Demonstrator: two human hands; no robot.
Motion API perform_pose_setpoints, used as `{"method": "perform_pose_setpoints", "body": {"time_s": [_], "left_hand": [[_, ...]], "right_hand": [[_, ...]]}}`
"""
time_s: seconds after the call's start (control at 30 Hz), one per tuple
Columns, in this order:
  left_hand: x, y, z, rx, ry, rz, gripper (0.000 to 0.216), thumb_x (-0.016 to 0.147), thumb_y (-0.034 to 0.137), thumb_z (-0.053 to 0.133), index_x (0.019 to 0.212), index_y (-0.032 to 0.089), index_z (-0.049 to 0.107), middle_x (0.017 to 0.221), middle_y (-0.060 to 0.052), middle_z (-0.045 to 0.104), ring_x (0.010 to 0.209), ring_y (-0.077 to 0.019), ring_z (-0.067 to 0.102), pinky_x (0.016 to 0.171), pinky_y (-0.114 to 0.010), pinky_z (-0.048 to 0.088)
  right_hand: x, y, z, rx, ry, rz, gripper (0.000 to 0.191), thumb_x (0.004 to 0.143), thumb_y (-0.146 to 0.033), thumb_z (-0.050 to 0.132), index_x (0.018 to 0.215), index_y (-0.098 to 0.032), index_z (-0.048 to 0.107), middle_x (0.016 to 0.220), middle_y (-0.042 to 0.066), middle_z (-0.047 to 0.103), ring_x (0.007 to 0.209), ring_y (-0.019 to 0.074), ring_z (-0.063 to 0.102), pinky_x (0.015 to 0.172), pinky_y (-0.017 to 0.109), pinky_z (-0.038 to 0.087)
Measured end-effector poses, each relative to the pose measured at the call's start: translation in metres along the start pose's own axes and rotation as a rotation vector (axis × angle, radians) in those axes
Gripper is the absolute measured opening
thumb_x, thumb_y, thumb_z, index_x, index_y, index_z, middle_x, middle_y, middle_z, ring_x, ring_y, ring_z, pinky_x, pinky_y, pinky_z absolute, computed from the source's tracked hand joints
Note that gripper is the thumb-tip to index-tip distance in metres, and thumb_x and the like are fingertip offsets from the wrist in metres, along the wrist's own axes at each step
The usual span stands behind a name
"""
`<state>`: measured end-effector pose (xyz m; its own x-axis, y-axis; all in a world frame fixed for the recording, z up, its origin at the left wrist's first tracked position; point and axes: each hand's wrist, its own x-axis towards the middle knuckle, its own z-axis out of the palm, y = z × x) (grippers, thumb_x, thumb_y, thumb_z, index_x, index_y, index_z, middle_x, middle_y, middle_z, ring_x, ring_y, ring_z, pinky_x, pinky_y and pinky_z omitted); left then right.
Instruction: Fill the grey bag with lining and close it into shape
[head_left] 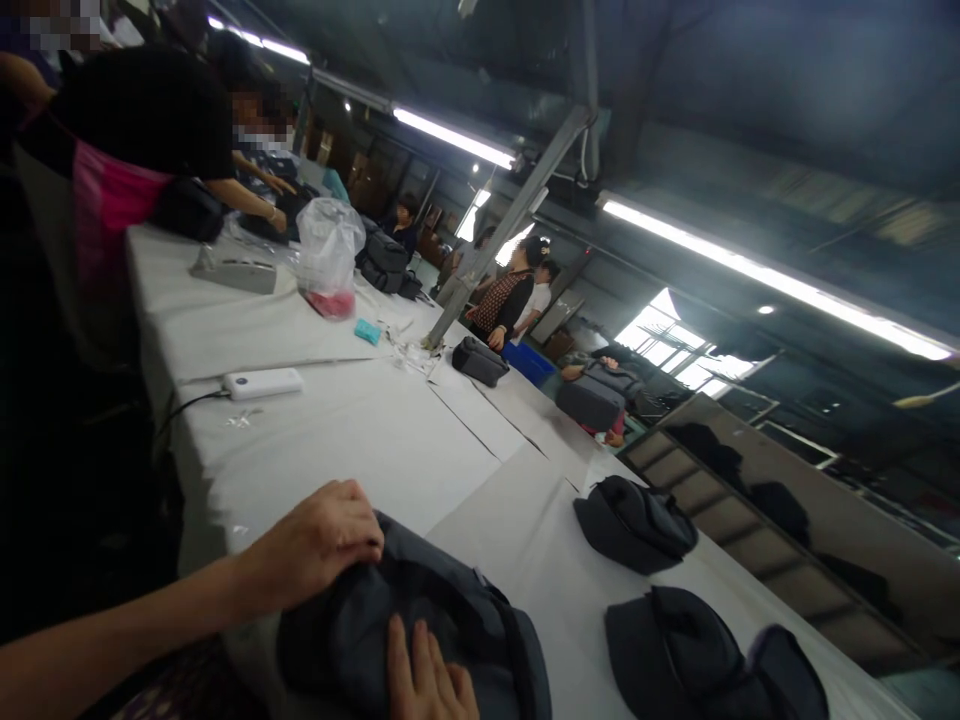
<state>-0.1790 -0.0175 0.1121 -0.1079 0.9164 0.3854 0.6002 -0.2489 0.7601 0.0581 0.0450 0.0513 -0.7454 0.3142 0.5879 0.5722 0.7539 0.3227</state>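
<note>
At the near edge of the tabletop point(360, 440), the left hand point(319, 540), grip clenched on the fabric, and the flat, released right hand point(427, 675) press the dark grey bag point(450, 620), so it seems a smoothing step, needing steady pressure.

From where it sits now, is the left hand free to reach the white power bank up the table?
Probably yes. The left hand rests on the dark bag, and only bare white table cover lies between it and the power bank.
</note>
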Motion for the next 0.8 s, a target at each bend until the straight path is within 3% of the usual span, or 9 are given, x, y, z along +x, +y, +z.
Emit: {"method": "perform_pose_setpoints", "body": {"time_s": [0.1, 0.2, 0.27, 0.37, 0.43, 0.53, 0.67, 0.73, 0.8], "left_hand": [[-0.036, 0.024, 0.028, 0.195, -0.005, 0.176, 0.022, 0.094, 0.026, 0.047, 0.082, 0.028, 0.065, 0.084, -0.003, 0.069, 0.086, -0.0212, 0.055, 0.078, -0.036, 0.045], [-0.064, 0.012, 0.051, 0.159, -0.102, 0.24, 0.021, 0.093, 0.025, 0.047, 0.079, 0.028, 0.062, 0.075, -0.004, 0.067, 0.077, -0.0204, 0.057, 0.065, -0.032, 0.047], [-0.072, -0.003, 0.048, 0.042, -0.089, 0.163, 0.023, 0.093, 0.029, 0.048, 0.075, 0.027, 0.062, 0.078, -0.003, 0.067, 0.081, -0.0197, 0.058, 0.07, -0.031, 0.048], [-0.067, -0.023, 0.027, -0.177, 0.194, -0.167, 0.026, 0.095, 0.038, 0.045, 0.081, 0.027, 0.064, 0.092, -0.003, 0.066, 0.093, -0.02, 0.058, 0.084, -0.032, 0.047], [-0.055, -0.032, 0.017, -0.254, 0.315, -0.377, 0.027, 0.091, 0.048, 0.049, 0.099, 0.026, 0.063, 0.104, -0.004, 0.064, 0.093, -0.0213, 0.058, 0.081, -0.032, 0.048], [-0.036, -0.045, 0.02, -0.295, 0.177, -0.491, 0.054, 0.079, 0.051, 0.062, 0.124, 0.024, 0.052, 0.109, -0.005, 0.059, 0.08, -0.0189, 0.058, 0.073, -0.031, 0.048], [-0.029, -0.057, 0.034, -0.272, 0.067, -0.487, 0.06, 0.074, 0.033, 0.064, 0.13, 0.024, 0.046, 0.091, 0.0, 0.055, 0.071, -0.0156, 0.053, 0.069, -0.028, 0.044], [-0.031, -0.056, 0.034, -0.235, 0.066, -0.468, 0.049, 0.071, 0.024, 0.06, 0.119, 0.024, 0.054, 0.087, 0.001, 0.054, 0.071, -0.0153, 0.051, 0.068, -0.027, 0.042], [-0.033, -0.05, 0.03, -0.21, 0.091, -0.448, 0.041, 0.067, 0.018, 0.057, 0.108, 0.024, 0.059, 0.087, 0.001, 0.054, 0.07, -0.0146, 0.049, 0.066, -0.027, 0.04]], "right_hand": [[0.007, 0.013, 0.015, 0.014, -0.136, 0.074, 0.057, 0.073, 0.007, 0.038, 0.117, -0.022, 0.062, 0.104, 0.011, 0.072, 0.086, 0.022, 0.07, 0.068, 0.035, 0.049], [0.004, 0.02, 0.024, 0.117, -0.238, -0.018, 0.049, 0.068, 0.0, 0.05, 0.107, -0.023, 0.066, 0.095, 0.009, 0.073, 0.08, 0.0237, 0.07, 0.065, 0.033, 0.05], [0.006, 0.025, 0.017, 0.274, -0.304, -0.084, 0.04, 0.07, -0.016, 0.062, 0.108, -0.027, 0.066, 0.097, 0.008, 0.073, 0.084, 0.026, 0.071, 0.065, 0.032, 0.054], [0.033, 0.033, -0.011, 0.537, -0.31, 0.095, 0.037, 0.081, -0.039, 0.066, 0.116, -0.029, 0.062, 0.103, 0.003, 0.072, 0.092, 0.022, 0.069, 0.077, 0.029, 0.058], [0.063, 0.034, -0.026, 0.525, -0.249, 0.168, 0.035, 0.089, -0.039, 0.059, 0.122, -0.028, 0.059, 0.116, 0.004, 0.068, 0.106, 0.0219, 0.064, 0.09, 0.034, 0.055], [0.099, 0.024, -0.025, 0.341, -0.325, 0.069, 0.043, 0.084, -0.027, 0.065, 0.126, -0.023, 0.056, 0.119, 0.01, 0.064, 0.108, 0.0302, 0.061, 0.09, 0.047, 0.054], [0.097, 0.01, -0.001, 0.513, -0.468, 0.01, 0.015, 0.092, -0.022, 0.053, 0.101, -0.022, 0.065, 0.082, 0.001, 0.069, 0.076, 0.019, 0.067, 0.068, 0.027, 0.053], [0.087, 0.013, 0.006, 0.691, -0.378, 0.102, 0.025, 0.097, -0.029, 0.044, 0.092, -0.021, 0.066, 0.077, 0.0, 0.069, 0.07, 0.0157, 0.067, 0.064, 0.023, 0.05], [0.08, 0.02, 0.004, 0.835, -0.234, 0.296, 0.032, 0.096, -0.039, 0.045, 0.087, -0.02, 0.069, 0.078, 0.002, 0.071, 0.07, 0.0161, 0.069, 0.065, 0.021, 0.052]]}}
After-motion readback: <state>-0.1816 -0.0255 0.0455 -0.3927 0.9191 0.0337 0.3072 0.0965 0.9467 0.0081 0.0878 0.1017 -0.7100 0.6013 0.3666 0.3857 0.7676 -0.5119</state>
